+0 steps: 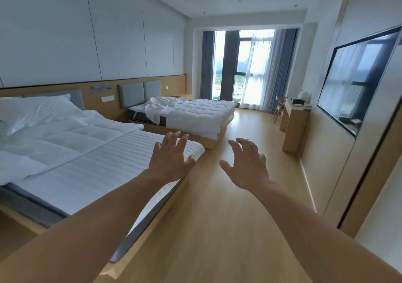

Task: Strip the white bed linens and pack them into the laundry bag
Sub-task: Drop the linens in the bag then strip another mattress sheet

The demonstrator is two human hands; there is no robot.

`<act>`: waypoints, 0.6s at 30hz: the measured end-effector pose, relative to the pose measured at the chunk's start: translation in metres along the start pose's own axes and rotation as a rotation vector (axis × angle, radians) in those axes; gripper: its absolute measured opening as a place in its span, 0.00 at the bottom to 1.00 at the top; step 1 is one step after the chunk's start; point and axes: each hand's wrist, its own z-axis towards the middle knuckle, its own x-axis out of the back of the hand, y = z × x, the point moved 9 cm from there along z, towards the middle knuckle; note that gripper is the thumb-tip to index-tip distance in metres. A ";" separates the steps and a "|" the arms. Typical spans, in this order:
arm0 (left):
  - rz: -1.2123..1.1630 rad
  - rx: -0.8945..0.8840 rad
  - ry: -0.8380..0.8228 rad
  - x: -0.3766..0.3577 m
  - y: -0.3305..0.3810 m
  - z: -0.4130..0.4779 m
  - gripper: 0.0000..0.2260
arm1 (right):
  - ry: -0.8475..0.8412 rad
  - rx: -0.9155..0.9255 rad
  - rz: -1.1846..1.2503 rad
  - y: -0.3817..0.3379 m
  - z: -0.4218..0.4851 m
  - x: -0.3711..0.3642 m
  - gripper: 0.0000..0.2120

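The white duvet (65, 139) lies to my left on the near bed (113, 163), long axis running from the foot edge beside me toward the headboard. My left hand (171, 158) is nearer, in front of the bed's foot corner; my right hand (245, 163) is over the floor (217, 228). Both hands have fingers spread and hold nothing. No laundry bag is in view.

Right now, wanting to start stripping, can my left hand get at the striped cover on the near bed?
Probably yes. The left hand is open and hovers over the foot corner of the striped cover on the near bed, with nothing between them. Whether it touches the cover is unclear.
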 end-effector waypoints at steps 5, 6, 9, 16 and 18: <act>-0.029 -0.031 -0.023 -0.055 -0.028 0.114 0.30 | -0.014 -0.039 -0.036 0.025 0.111 -0.042 0.31; -0.026 -0.045 -0.024 -0.063 -0.032 0.137 0.30 | -0.001 -0.048 -0.037 0.031 0.133 -0.047 0.31; -0.026 -0.082 -0.017 -0.085 -0.037 0.206 0.30 | 0.034 -0.087 -0.034 0.050 0.192 -0.062 0.30; -0.060 -0.137 -0.065 -0.171 -0.012 0.344 0.31 | -0.001 -0.156 -0.031 0.129 0.313 -0.123 0.31; -0.066 -0.136 -0.066 -0.197 -0.005 0.385 0.30 | 0.001 -0.155 -0.036 0.157 0.353 -0.140 0.31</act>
